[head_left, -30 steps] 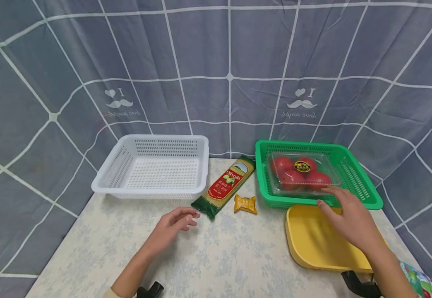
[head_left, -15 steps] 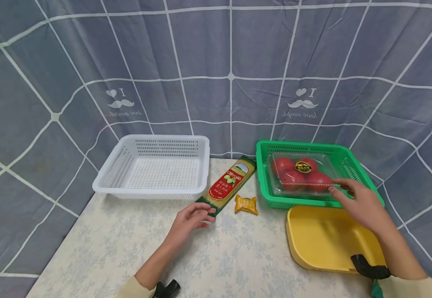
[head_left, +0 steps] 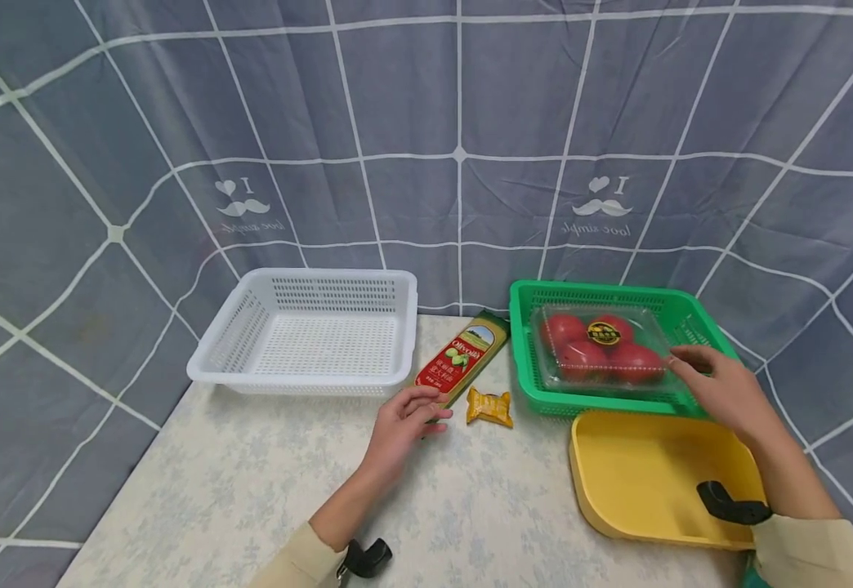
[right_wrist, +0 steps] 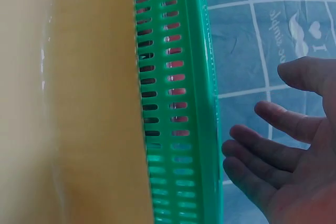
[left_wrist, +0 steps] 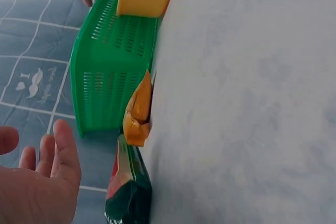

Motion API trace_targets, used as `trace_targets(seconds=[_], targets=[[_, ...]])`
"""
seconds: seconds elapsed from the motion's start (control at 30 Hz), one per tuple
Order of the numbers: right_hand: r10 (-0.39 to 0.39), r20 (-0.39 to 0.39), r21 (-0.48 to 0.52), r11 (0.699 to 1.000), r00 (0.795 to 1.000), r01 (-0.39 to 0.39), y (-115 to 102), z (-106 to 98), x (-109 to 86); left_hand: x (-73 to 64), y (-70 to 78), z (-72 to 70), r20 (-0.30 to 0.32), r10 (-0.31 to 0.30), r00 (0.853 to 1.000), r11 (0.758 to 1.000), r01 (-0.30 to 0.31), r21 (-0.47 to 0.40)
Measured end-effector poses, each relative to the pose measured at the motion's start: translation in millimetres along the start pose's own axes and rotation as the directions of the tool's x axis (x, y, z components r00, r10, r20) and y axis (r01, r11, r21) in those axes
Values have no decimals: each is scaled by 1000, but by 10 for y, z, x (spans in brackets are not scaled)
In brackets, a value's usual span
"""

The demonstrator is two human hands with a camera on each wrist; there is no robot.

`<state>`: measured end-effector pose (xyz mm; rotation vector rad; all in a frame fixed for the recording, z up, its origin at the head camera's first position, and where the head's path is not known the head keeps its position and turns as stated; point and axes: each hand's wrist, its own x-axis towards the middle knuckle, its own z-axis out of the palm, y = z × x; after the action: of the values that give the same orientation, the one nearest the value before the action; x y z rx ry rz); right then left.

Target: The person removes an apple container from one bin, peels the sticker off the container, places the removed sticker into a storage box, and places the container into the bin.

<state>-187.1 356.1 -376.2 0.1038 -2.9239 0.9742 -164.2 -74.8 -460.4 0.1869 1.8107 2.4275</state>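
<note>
In the head view my left hand [head_left: 399, 429] hovers over the near end of a green and gold pasta packet [head_left: 463, 355], hiding that end. The left wrist view shows this hand with loosely bent fingers and nothing in them, apart from the packet. Beside the packet lies a small orange-yellow wrapped snack [head_left: 489, 407]. My right hand [head_left: 724, 390] is at the right front corner of a clear tomato box [head_left: 599, 347], which rests in a green basket [head_left: 713, 333]. Its fingers look spread and hold nothing in the right wrist view; whether they touch the box is unclear.
A white basket [head_left: 309, 380] stands at the back left of the table [head_left: 485, 506]. Below my right forearm lies a yellow tray [head_left: 654, 490], in front of the green basket. Grey checked cloth [head_left: 412, 98] hangs behind and at both sides.
My left hand has moved right, from beside the pasta packet to over its near end. The right hand has shifted slightly right along the tomato box. Packet, snack and box have stayed put.
</note>
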Motion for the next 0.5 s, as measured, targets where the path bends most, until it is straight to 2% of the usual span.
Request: trace_targets(seconds=[0.3,0.5], targets=[[58,24,26,998,998,-59,77,-16,179,192,-22,342,-17,43,999,999,-43,2],[113,25,19,993,993,-114,141,-18,271,338,-61,512,-23,39,999,999,-38,28]])
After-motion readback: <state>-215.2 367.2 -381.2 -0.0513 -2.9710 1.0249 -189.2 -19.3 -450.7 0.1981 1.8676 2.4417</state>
